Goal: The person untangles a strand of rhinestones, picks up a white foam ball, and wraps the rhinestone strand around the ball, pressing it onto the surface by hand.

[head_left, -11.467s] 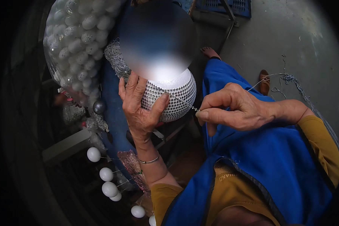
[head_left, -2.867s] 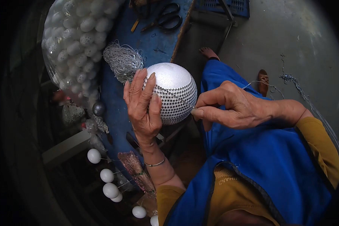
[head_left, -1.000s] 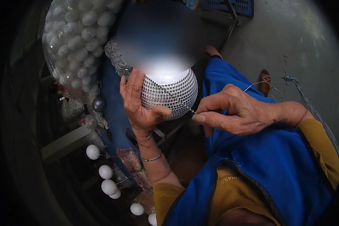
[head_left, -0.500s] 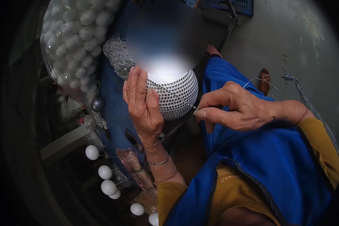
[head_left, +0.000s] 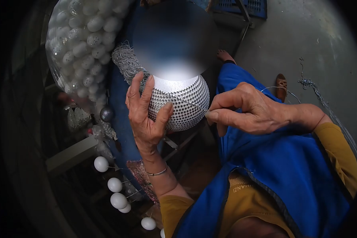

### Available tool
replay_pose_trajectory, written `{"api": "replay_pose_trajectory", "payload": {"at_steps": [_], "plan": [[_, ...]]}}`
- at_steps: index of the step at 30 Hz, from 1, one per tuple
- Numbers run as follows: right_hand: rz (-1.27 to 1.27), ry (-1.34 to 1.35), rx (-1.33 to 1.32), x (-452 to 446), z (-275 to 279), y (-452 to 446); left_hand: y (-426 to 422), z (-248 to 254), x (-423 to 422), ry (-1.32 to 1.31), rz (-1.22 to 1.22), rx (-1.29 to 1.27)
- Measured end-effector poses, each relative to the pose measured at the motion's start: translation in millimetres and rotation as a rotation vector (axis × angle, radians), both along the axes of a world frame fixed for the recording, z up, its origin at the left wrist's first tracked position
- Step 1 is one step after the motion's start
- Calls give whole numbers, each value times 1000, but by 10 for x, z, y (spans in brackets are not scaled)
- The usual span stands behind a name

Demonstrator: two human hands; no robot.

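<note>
Rows of small dark studs cover the lower part of a white ball (head_left: 180, 105), whose top is bare white and partly hidden by a blurred patch. My left hand (head_left: 146, 113) rests against the ball's left side, fingers spread and thumb on the studs. To the right of the ball, my right hand (head_left: 246, 109) pinches a thin beaded strand (head_left: 194, 104) between thumb and forefinger. The strand runs from the ball's studded surface to those fingertips. A bundle of silvery strands (head_left: 127, 63) lies on the blue table just beyond my left hand.
At the upper left is a clear bag of white balls (head_left: 85, 47). Several white balls on sticks (head_left: 119, 200) stand at the lower left, near a small silver ball (head_left: 106, 114). A blue crate (head_left: 242, 7) is at the top. Silvery strands (head_left: 314, 89) trail on the floor at right.
My left hand has shifted slightly left and its fingers have spread apart on the ball. My right hand still pinches the strand, which looks straighter, and has moved slightly.
</note>
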State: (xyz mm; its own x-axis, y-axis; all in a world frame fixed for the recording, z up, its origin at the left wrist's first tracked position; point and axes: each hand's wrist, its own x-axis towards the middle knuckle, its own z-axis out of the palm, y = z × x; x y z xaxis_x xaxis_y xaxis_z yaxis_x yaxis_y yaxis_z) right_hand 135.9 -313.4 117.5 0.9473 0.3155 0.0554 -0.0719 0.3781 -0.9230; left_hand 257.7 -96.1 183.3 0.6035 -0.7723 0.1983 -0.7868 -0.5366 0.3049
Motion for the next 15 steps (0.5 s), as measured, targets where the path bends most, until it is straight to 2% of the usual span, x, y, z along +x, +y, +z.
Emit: {"api": "replay_pose_trajectory", "payload": {"at_steps": [4,6,9,15], "plan": [[8,-31,-52,15,-50,-43,-39,-51,-77,19,4,8],[-17,-73,-41,26,-68,-44,-23,-150,-78,48,41,-131],[-28,-95,-33,59,-52,-90,-39,-206,-76,49,49,-161],[1,-12,-66,81,-91,-166,-19,-199,-35,-2,3,-86]]}}
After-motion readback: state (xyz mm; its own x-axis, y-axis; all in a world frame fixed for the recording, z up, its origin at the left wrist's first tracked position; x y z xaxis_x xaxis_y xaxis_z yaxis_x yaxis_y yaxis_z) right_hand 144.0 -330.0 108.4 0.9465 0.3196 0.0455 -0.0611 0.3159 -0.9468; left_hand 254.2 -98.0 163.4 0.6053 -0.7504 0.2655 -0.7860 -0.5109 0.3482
